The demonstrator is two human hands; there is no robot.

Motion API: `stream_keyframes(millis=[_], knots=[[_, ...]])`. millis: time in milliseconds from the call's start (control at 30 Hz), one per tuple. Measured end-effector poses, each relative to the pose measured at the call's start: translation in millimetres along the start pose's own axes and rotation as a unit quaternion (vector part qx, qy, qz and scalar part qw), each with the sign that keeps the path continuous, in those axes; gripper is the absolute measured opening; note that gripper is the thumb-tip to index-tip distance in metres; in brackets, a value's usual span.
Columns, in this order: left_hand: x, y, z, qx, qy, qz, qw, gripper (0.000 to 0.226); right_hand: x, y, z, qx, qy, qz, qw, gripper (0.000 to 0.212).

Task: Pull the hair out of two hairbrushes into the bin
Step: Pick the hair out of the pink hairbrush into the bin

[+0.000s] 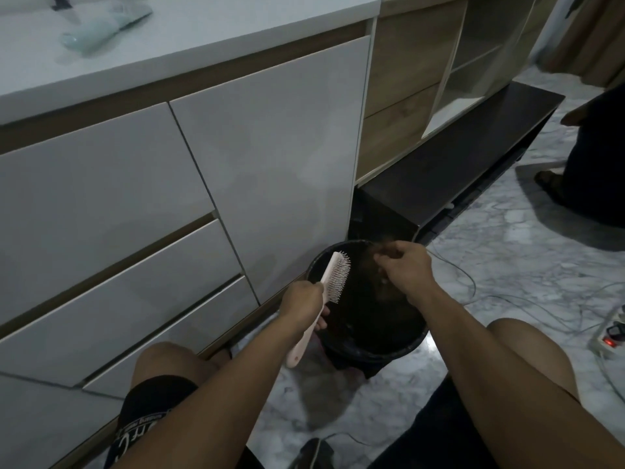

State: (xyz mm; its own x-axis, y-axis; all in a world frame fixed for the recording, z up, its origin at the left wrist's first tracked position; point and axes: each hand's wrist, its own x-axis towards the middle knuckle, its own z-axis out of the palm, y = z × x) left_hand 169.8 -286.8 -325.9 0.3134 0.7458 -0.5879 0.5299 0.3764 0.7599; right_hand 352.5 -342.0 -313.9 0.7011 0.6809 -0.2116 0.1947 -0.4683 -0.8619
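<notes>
My left hand (302,301) grips a pale pink hairbrush (333,280) by its handle, the bristled head tilted up over the left rim of a black round bin (404,348) on the floor. My right hand (407,265) hovers over the bin's far side with fingers pinched together on a small dark tuft of hair (380,252). The bin's inside is dark, with brownish hair dimly visible in it. I see no second hairbrush.
White cabinet doors and drawers (169,198) stand left of the bin. A dark low shelf (456,174) runs behind it. A power strip (612,336) with cables lies on the marble floor at right. A pale green hair dryer (101,25) rests on the countertop. Another person's foot (549,181) is at far right.
</notes>
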Motion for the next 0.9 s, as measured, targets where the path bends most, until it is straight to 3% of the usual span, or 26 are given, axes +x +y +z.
stream_keyframes(millis=[200, 333, 500, 667, 900], knots=[[10, -2, 7, 0.002, -0.013, -0.018, 1.0, 0.041, 4, -1, 7, -0.001, -0.085, 0.027, 0.996, 0.02], [16, 3, 19, 0.005, -0.018, -0.03, 0.999, 0.038, 0, 8, 24, -0.039, -0.177, -0.012, 0.983, 0.032], [26, 1, 27, 0.013, -0.021, -0.036, 0.999, 0.036, 17, 19, 29, -0.089, -0.116, 0.005, 0.989, 0.016], [32, -1, 23, 0.018, 0.011, -0.051, 0.998, 0.034, 33, 37, 23, -0.136, -0.056, 0.044, 0.988, 0.021], [40, -2, 17, -0.024, 0.005, -0.068, 0.997, 0.042, 36, 51, 31, -0.145, -0.175, 0.105, 0.968, 0.042]])
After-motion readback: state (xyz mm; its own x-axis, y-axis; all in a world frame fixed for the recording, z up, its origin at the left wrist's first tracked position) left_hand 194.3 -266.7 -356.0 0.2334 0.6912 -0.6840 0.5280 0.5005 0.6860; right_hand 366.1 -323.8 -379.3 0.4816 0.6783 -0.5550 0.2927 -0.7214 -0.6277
